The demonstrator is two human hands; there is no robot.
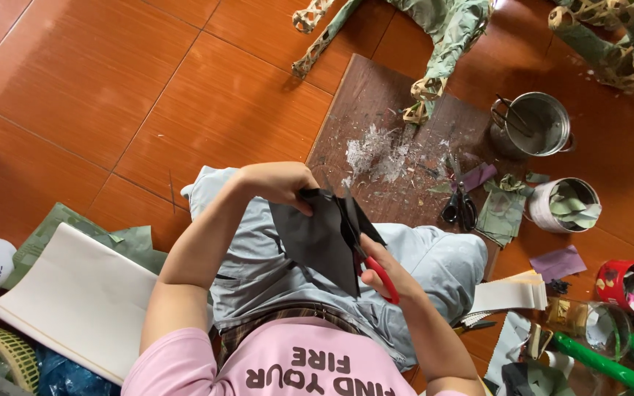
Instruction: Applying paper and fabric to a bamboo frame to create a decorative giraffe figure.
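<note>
Two hands work over the person's lap, above grey trousers. The left hand is closed, pinching the upper edge of a folded sheet of black paper. The right hand is wrapped around the red handles of a pair of scissors, its fingers through the loops. The blades run up and to the left from that hand, cutting into the paper near its right side. The black paper hangs as a rough wedge, broad at the top by the left hand and tapering to a point low down near the red handles, so its long axis slants from upper left to lower right.

The person sits on a floor of glossy orange-brown tiles. A dark wooden board lies ahead of the knees, dusted with pale scraps, and a second pair of scissors with black handles rests on it. Beyond the board stands a metal pot, and just beside it a white cup filled with green paper bits. A red cup sits further right. A stack of white paper lies on the floor by the left elbow.
</note>
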